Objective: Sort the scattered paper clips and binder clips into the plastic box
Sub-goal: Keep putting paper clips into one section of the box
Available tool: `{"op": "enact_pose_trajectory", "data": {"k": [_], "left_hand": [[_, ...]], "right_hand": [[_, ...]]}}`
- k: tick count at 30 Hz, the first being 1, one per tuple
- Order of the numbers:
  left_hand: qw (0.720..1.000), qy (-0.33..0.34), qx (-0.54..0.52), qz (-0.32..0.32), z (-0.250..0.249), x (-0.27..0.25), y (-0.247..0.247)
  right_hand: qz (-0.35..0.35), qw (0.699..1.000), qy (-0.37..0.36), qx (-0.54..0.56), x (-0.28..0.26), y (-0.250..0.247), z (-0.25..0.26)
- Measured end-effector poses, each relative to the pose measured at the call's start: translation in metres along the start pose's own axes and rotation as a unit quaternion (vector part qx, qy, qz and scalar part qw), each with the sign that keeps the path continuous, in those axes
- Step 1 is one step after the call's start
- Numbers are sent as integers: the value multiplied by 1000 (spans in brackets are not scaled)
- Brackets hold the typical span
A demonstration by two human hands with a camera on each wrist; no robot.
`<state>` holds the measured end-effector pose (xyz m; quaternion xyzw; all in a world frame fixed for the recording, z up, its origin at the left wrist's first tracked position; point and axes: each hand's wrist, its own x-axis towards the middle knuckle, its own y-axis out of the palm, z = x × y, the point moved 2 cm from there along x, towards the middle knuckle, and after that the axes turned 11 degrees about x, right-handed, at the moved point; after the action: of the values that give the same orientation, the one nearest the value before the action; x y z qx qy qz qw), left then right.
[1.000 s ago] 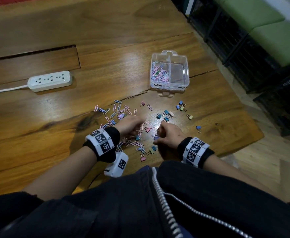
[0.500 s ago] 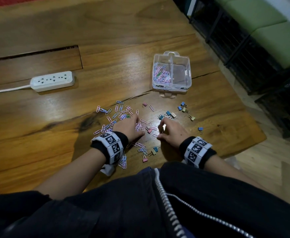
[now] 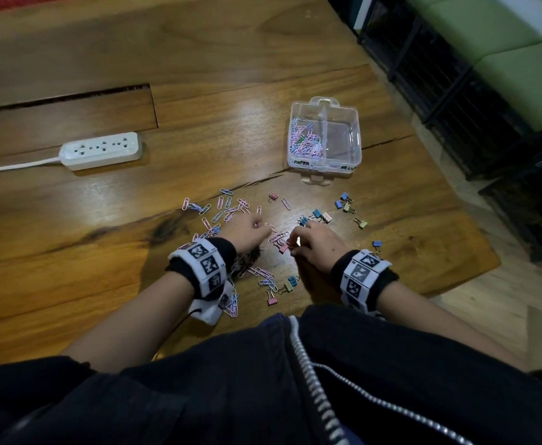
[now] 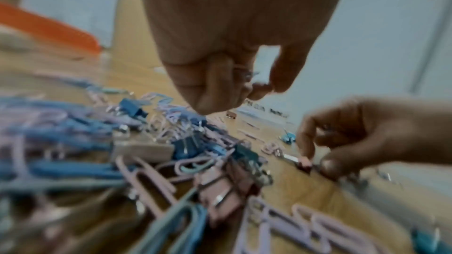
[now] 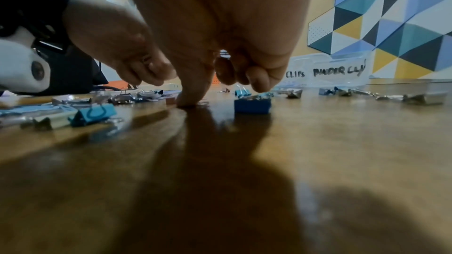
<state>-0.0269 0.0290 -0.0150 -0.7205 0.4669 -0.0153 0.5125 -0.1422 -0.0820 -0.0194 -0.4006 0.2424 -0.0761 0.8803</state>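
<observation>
Pastel paper clips and small binder clips lie scattered on the wooden table. The clear plastic box stands beyond them, with paper clips in its left compartment and nothing showing in the right one. My left hand hovers over the pile, its curled fingers holding a few paper clips. My right hand has thumb and forefinger down on the table, pinching a small clip beside a pink binder clip. Which kind of clip it pinches I cannot tell.
A white power strip with its cable lies at the left. The table's right edge drops to the floor, with dark crates and green cushions beyond. More clips lie close to my body.
My right hand has gone from a raised fist to fingertips set down among the clips. The left hand has edged slightly forward over the pile.
</observation>
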Motion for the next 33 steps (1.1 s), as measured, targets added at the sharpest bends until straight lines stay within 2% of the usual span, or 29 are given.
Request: {"op": "enact_pose_trajectory", "data": {"k": [1,2,4,6,10,11,12,14,15,16,18,19,21,22,23,24,26,28,31,33], "left_hand": [[992,-15,-123,-2,5,0,-4],[969,-38,-245,-6,10,-1,-7],[905,-77,-418,-6,16,-2,-13],[875,-93,-475,-3,18,-3,-17],[869,-88,-486,-25,25,0,-24],[876,-87,-474,-16,27,2,-25],[895,-85,-437,-9,29,3,-26],[959,-71,-275,-16,32,5,-26],[984,-53,-166,-29,32,5,-27],[997,-32,-68,-27,31,3,-28],[994,0,109,8,29,1,-26],[985,10,171,22,29,2,-25],[976,19,217,14,28,3,-24],[975,23,220,9,27,3,-23],[975,33,221,4,26,3,-21],[972,48,231,0,24,2,-18],[962,77,262,-6,20,2,-14],[951,98,294,-6,16,2,-10],[933,117,339,0,10,2,-6],[935,118,335,8,7,0,-7]], "right_hand": [[4,1000,-1,-7,1,0,-1],[11,1000,-4,-15,2,0,-2],[26,999,-10,-24,4,1,-2],[38,999,-7,-21,5,1,-2],[38,999,11,-8,7,0,-2],[24,999,21,21,7,-3,-2],[3,997,34,68,8,-5,-2],[-37,974,64,213,9,-12,-2],[-44,946,81,311,9,-16,0],[-41,904,101,413,10,-19,4],[-16,810,152,566,11,-22,11],[0,778,176,603,11,-24,15],[24,748,202,631,12,-25,21],[26,749,208,629,14,-24,22],[23,764,208,610,15,-22,21],[17,800,200,566,16,-20,20],[14,891,159,425,16,-16,19],[10,944,109,312,16,-13,17],[-5,976,75,205,14,-13,13],[6,989,53,139,14,-13,12]]}}
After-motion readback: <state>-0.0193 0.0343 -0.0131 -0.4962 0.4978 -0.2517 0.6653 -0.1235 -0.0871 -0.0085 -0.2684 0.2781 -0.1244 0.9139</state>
